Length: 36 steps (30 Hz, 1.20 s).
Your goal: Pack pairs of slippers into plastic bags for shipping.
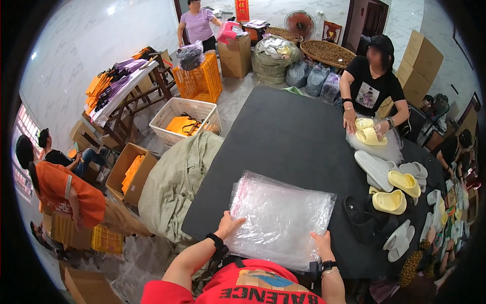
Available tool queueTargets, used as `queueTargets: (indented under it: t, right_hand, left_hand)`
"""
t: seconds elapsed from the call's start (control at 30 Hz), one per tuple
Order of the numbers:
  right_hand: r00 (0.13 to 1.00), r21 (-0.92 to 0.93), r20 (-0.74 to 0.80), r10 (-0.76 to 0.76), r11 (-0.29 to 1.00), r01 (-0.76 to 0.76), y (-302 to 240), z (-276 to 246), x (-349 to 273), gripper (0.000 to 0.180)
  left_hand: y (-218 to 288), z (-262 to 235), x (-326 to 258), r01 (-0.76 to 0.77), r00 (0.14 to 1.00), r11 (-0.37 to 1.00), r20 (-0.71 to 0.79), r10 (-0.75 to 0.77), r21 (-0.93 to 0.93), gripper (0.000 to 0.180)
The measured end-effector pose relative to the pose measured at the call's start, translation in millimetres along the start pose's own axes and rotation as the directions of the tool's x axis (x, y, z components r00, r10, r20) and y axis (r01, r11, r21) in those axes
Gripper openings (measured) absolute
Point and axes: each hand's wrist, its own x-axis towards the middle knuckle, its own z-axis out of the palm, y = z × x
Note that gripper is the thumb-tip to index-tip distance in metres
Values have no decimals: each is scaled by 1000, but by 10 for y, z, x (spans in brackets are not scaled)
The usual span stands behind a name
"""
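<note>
A stack of clear plastic bags point(278, 218) lies at the near edge of the black table point(263, 137), in front of my body. My left hand point(229, 224) grips the stack's left edge, its thumb on top. At the lower right corner, my right hand point(321, 244) holds the same stack with its thumb over the edge. The fingers beneath the bags are hidden on both sides. Slippers lie to the right of the bags: a black pair point(360, 220), yellow ones point(390, 201), a white pair point(400, 240) and pale grey ones point(375, 169).
Across the table a person in black point(372, 81) handles yellow slippers point(369, 133) over clear bags. A green cloth sack point(177, 187) stands against the table's left side. Beyond it are a white crate point(169, 109), a cardboard box point(144, 152) and a person in orange point(68, 195).
</note>
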Motion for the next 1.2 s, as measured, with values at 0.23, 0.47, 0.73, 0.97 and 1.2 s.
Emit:
queueTargets:
  t: [0.23, 0.47, 0.73, 0.97, 1.2]
  right_hand:
    - [979, 290, 187, -77, 957, 20, -112, 24, -118, 53]
    - [981, 434, 185, -60, 901, -27, 35, -34, 11, 50]
    - [984, 430, 170, -44, 902, -34, -101, -264, 23, 53]
    - [996, 226, -22, -82, 970, 85, 264, -355, 12, 77]
    - [827, -701, -171, -535, 656, 280, -181, -104, -436, 87]
  left_hand:
    - [26, 100, -144, -17, 979, 898, -175, 104, 440, 69]
    - [-115, 87, 189, -120, 992, 991, -28, 119, -55, 59]
    - [378, 226, 78, -122, 984, 876, -59, 168, 467, 60]
    - [136, 322, 77, -226, 974, 938, 57, 219, 261, 62]
    - [197, 194, 7, -187, 980, 959, -23, 196, 212, 80]
